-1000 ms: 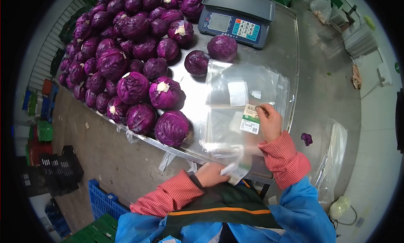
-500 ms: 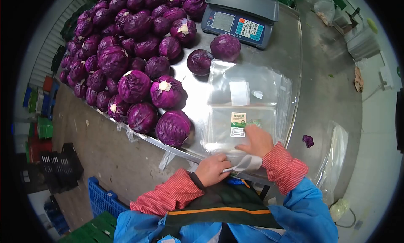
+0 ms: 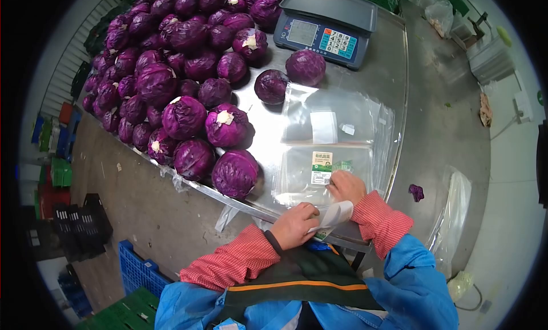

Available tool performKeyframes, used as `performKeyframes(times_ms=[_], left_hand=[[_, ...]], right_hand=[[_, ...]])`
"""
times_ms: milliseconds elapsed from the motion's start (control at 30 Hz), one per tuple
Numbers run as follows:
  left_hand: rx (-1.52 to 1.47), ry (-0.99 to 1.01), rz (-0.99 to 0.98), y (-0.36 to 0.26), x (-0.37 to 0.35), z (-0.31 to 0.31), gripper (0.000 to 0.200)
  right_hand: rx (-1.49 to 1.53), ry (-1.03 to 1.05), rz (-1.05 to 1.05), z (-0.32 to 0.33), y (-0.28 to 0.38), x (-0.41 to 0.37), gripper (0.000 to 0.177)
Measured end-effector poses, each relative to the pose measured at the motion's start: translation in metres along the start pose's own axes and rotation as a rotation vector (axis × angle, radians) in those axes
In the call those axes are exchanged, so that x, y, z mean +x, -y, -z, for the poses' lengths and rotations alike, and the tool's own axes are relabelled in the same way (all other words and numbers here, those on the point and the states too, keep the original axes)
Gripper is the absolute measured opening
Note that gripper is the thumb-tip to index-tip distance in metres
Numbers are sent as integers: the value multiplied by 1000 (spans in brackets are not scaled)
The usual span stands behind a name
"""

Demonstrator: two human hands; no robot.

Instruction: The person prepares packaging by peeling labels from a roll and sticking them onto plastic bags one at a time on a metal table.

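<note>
A stack of clear plastic bags lies on the metal table at its near edge. On the top bag is a green and cream printed label. My right hand rests on that bag at the label's lower right edge, fingers bent and thumb a little apart, gripping nothing visible. Closed at the table's edge, my left hand pinches a curled white strip of label backing. The strip passes just below my right wrist. A white paper piece shows on the upper part of the bags.
Red cabbages are heaped on the left of the metal table. Two more stand above the bags, near a digital scale. A torn purple leaf and a clear plastic sheet lie on the right-hand surface. A blue crate stands lower left.
My right hand has drawn its fingers in by the label's lower edge. My left hand has moved slightly up, and the white strip now lies flatter, less looped.
</note>
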State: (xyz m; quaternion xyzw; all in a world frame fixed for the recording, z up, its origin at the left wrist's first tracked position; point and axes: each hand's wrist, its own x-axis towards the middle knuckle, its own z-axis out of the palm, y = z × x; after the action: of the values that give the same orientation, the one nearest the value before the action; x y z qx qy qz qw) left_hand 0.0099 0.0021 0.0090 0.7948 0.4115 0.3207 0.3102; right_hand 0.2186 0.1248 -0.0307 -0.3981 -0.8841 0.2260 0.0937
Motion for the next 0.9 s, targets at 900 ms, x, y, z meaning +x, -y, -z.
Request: performKeyframes(times_ms=[900], left_hand=[[-38,-40,290,17,-1,-10,35]], right_hand=[[-426,-9,-146,147,7,106,32]])
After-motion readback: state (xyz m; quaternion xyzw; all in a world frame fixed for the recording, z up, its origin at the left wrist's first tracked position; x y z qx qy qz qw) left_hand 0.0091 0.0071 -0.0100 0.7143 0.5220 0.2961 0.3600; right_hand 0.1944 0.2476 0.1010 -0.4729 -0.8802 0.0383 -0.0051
